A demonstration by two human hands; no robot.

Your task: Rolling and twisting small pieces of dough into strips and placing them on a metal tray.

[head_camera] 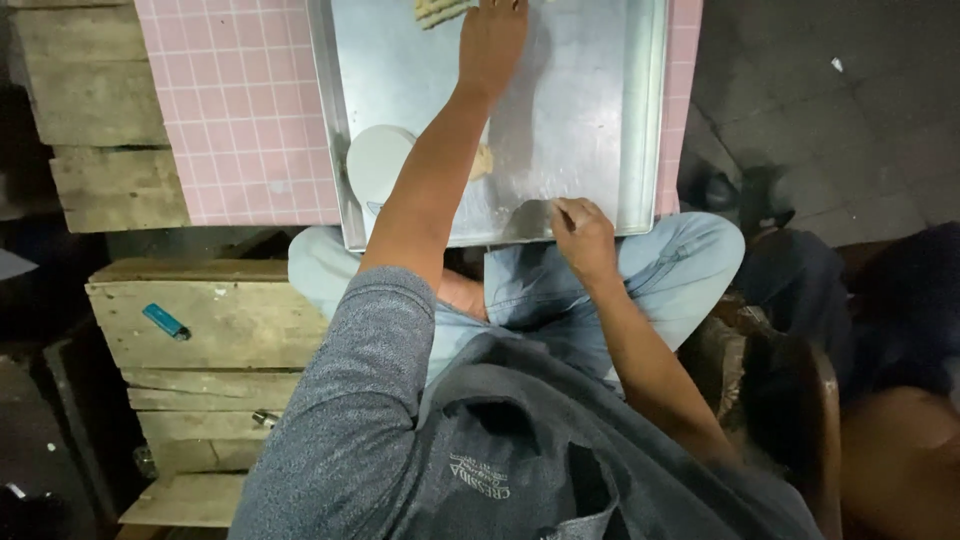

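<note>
The big metal tray [640,120] is still mostly bare. One ridged piece of dough [440,9] lies at its far edge, and the left hand [492,35] rests flat and open just beside it. A small dough lump [482,162] waits near the middle. The right hand [583,235] is curled loosely at the near edge, gripping nothing I can see. A round white lid [375,165] sits by the left rim.

Before me: one metal tray [590,120], one white lid [376,165], two wooden crates [220,330], one blue lighter [165,321], my two hands [490,40].
</note>
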